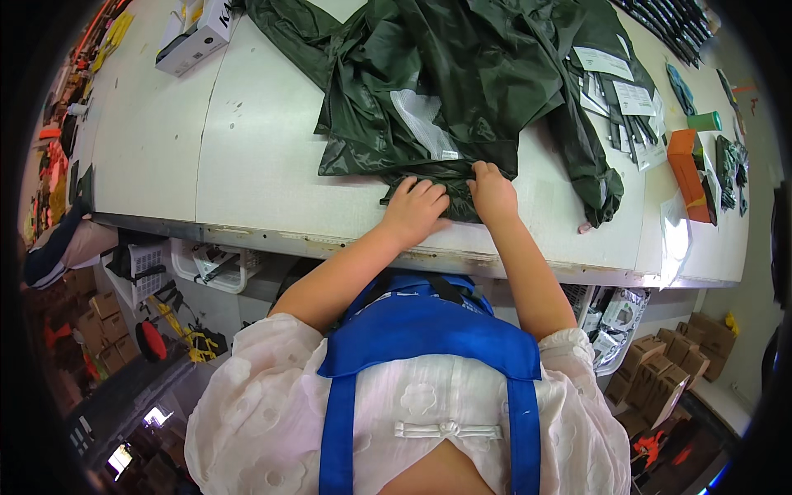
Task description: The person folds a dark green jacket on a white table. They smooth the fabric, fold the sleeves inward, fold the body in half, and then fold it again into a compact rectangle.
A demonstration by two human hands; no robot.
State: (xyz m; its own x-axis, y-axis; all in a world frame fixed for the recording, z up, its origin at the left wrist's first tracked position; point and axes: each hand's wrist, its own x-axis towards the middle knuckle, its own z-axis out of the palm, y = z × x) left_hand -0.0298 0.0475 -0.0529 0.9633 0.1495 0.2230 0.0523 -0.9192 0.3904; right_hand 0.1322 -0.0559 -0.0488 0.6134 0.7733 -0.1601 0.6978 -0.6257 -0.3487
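Presently: green garment (462, 91), by worktop's (264, 165) front edge; my left hand (419, 208), half-curled on its fold (459, 191), grip uncertain; my right hand (494, 196), pinching it. Step, seemingly: straightening; next needs even tension.

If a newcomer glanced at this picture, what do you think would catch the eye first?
Probably the large, glossy dark green garment across the middle of the white table, with the left hand and right hand at its near edge. Next might come the bright blue apron at lower centre, then the orange box towards the table's right end.
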